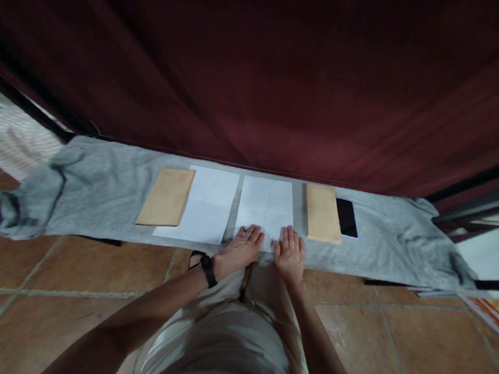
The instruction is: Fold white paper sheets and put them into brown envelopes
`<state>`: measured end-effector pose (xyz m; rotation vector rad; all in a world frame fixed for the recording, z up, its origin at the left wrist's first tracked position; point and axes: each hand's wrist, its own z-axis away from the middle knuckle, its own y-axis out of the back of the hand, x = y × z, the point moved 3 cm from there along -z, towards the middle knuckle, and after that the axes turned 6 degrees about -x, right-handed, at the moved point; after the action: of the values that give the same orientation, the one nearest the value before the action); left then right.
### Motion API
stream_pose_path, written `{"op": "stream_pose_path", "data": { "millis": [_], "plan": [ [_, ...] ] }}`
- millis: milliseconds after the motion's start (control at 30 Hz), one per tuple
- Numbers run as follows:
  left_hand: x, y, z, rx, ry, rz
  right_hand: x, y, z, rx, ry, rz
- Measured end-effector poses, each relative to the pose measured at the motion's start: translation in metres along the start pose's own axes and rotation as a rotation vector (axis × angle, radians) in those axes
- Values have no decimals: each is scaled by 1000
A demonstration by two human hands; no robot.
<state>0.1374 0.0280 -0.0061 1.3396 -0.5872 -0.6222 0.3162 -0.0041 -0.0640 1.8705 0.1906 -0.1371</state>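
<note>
Left hand [246, 245]: palm down, flattened, gripping nothing.
Right hand [290, 257]: likewise, apart from the left hand.
Center sheet [267, 203]: on grey cloth [103, 190], near edge beneath both hands.
Risk: uneven pressure could skew the center sheet; rucked grey cloth could crease it.

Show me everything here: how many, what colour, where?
Sheets: 2, white, side by side
Envelopes: 2 visible, tan, one overlapping left sheet, one beside right
Phone: 1, black, beside right envelope
Cloth: 1, grey, beneath these
Curtain: 1, dark red, across back
Striped cloth: 1, pale, far left
Bars: several, dark, both ends
Clutter: several, white, red, yellow, far right
Floor: 1, brown, below
Clothes: count unclear, pale, bottom centre
Watch: 1, black, left wrist
Arms: 2, bare, bottom
Left grip, right grip: 2, bare, touching right sheet
</note>
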Motion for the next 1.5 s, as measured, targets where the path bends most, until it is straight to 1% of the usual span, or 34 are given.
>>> {"op": "stream_pose_path", "data": {
  "millis": [167,300,433,567,733,800,967,1167,1367,1500],
  "plan": [
    [7,4,-2,13,8,-6,1,1,0,-19,-4,-19],
    [3,3,5,49,-1,-37,0,3,1,-33,-12,-55],
    [-1,-1,12,56,-35,-50,3,5,3,-37,-11,-111],
    [-1,0,14,52,-41,-46,7,10,8,-61,54,-160],
    [-1,2,15,57,-44,-66,13,18,17,-152,185,-199],
    [-2,0,15,60,-55,-64,15,20,18,-176,210,-209],
    [-3,-5,17,69,-57,-53,18,19,18,-169,197,-255],
    [-2,-4,21,59,-62,-26,21,20,18,-171,217,-329],
    [-3,-5,29,93,-92,43,35,27,16,-151,241,-429],
    [-5,-8,40,124,-112,105,44,33,18,-196,251,-446]
  ]
}}
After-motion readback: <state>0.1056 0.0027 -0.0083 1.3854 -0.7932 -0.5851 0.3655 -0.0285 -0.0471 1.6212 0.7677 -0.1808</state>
